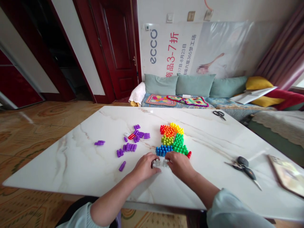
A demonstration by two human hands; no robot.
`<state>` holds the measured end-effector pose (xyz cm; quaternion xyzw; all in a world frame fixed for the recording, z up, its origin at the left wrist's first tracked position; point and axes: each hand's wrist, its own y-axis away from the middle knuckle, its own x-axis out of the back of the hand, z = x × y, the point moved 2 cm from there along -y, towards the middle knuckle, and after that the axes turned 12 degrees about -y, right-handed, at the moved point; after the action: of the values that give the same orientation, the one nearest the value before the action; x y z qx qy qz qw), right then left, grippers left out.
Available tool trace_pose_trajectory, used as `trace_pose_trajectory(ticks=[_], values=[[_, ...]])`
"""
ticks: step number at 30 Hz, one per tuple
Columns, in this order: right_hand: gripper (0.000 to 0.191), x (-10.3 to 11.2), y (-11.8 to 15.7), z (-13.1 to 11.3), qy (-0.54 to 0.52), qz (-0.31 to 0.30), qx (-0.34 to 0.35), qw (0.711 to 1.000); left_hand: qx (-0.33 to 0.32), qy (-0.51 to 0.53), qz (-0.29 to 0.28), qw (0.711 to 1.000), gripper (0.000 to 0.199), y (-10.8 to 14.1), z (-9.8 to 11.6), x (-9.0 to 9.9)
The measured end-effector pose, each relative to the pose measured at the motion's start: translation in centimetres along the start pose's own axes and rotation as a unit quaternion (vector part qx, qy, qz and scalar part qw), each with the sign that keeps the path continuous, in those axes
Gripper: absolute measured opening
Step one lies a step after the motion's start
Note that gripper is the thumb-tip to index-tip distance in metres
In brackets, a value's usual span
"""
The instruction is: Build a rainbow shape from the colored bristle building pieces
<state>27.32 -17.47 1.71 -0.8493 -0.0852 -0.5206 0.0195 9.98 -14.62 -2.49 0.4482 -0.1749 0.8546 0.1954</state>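
Several clear pieces (pixel 156 163) stand near the table's front edge. My left hand (pixel 146 165) curls around their left side, thumb in front. My right hand (pixel 177 161) pinches clear pieces at the right end of the row. Just beyond both hands stand blue pieces (pixel 163 150), with green pieces (pixel 179 143) to their right and yellow-green pieces (pixel 167 140) behind. Farther back are orange (pixel 169 130), red (pixel 162 129) and yellow pieces (pixel 177 127). A red piece (pixel 189 154) shows beside my right hand. Purple pieces (pixel 129 147) lie scattered at the left.
Scissors (pixel 218 114) lie at the back right of the marble-patterned table (pixel 90 164). Nearer, at the right, are black-handled tools with pointed blades (pixel 245 167) and a flat, glossy object (pixel 288 174). A sofa with cushions (pixel 196 85) stands beyond the table.
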Motion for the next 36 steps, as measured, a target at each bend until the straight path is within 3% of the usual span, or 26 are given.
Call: trace_pose_trajectory(ticks=[7, 14, 19, 24, 26, 28, 30, 36], values=[[0.02, 0.9, -0.5, 1.2, 0.01, 0.041, -0.028, 0.999, -0.012, -0.021, 0.019, 1.0, 0.028, -0.1, 0.0, 0.0], [0.021, 1.1, -0.2, 0.5, 0.03, 0.067, -0.019, 0.997, -0.01, -0.009, 0.035, 0.999, 0.032, -0.2, -0.2, -0.1], [0.019, 1.5, 0.1, -0.3, 0.022, 0.085, -0.014, 0.996, -0.016, 0.008, 0.078, 0.997, 0.03, -0.6, -0.5, -0.6], [0.019, 1.6, 0.1, -0.3, 0.007, 0.076, -0.02, 0.997, 0.02, 0.042, 0.123, 0.991, 0.029, -1.0, -0.3, -0.6], [0.018, 1.7, 0.0, -0.1, 0.009, 0.076, -0.025, 0.997, 0.044, 0.01, 0.141, 0.989, 0.023, -0.9, -0.1, -0.4], [0.017, 1.7, 0.0, 0.0, 0.009, 0.075, -0.029, 0.997, 0.05, -0.05, 0.135, 0.988, 0.013, -0.7, 0.3, -0.2], [0.015, 1.6, 0.1, -0.1, 0.006, 0.067, -0.03, 0.997, 0.033, -0.093, 0.109, 0.989, 0.015, -0.5, 0.7, -0.1], [0.013, 1.0, 0.2, -0.8, -0.007, 0.024, -0.013, 1.0, 0.0, -0.095, 0.051, 0.994, 0.008, 0.0, 1.5, -0.5]])
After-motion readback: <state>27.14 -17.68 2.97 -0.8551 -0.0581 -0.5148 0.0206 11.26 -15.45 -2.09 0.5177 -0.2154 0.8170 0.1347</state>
